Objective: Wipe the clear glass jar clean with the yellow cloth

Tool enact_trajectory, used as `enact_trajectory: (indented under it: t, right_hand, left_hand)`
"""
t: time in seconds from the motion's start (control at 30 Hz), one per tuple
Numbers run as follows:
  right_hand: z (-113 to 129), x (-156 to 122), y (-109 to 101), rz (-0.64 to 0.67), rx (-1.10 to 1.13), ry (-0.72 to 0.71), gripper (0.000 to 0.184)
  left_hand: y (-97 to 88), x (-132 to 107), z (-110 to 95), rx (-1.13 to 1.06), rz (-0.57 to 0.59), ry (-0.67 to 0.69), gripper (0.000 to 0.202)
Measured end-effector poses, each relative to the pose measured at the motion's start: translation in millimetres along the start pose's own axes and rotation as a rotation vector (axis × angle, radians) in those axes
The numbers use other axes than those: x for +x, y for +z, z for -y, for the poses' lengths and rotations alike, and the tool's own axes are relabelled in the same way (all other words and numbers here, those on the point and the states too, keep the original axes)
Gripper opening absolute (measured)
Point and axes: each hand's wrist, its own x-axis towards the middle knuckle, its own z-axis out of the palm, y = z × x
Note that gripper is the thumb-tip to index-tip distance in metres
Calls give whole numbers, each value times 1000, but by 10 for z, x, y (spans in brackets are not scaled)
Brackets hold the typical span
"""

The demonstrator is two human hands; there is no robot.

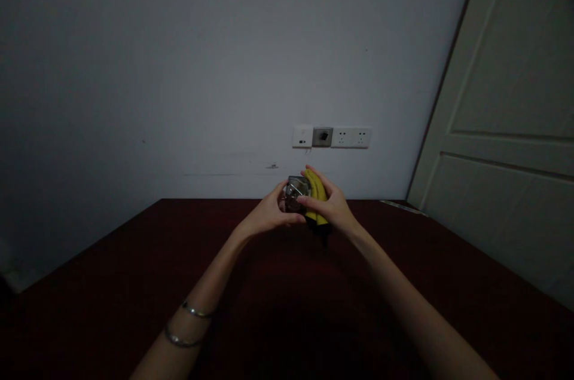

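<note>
In the head view, both my hands are raised close together above the dark red tabletop. My left hand is closed around the side of a small, clear, glass-like container with a dark, brownish lower part. My right hand grips a folded yellow cloth-like thing with black at its lower end, and presses it against the container's right side. The right thumb lies across the container's front. Dim light hides what the container holds and exactly what the yellow thing is. Two silvery bangles circle my left forearm.
A pale wall with dark scuff marks rises behind the table. Set in it are white sockets and a grey switch plate. A panelled door stands at the right, near a flat strip on the table edge.
</note>
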Motion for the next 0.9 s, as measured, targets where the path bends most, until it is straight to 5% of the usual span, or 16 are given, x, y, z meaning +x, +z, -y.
enact_trajectory:
  t: [0.4, 0.63, 0.9]
  right_hand:
    - [100, -60, -82, 224, -349, -60, 80]
    - [52, -88, 56, 106, -407, -394, 48]
    - [70, -115, 86, 187, -547, -663, 35]
  left_hand:
    - [-50, -2, -4, 264, -78, 69, 67]
    - [-34, -36, -9, 392, -115, 160, 70]
    - [11, -1, 56, 335, -107, 267, 83]
